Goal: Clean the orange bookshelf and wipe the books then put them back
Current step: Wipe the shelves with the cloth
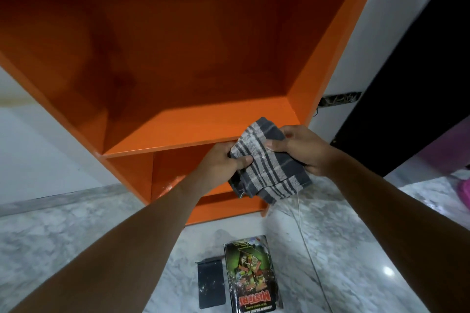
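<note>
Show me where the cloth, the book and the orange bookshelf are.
cloth (274, 175), head view, striped middle.
book (251, 274), head view, front cover.
orange bookshelf (203, 129), head view, bare shelf board.

My left hand (223, 160) and right hand (302, 150) grip a crumpled grey-and-white checked cloth (267, 162). Just beyond them stands the orange bookshelf (178, 58). Below my hands, 1 green-covered book (251, 274) lies flat on the floor (356, 249).

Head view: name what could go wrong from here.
The green-covered paperback book lies on the marble floor in front of the orange bookshelf; dust wiped off with the grey checked cloth may land on it, or a foot might. The thin white cord trailing beside it could snag a step.
</note>
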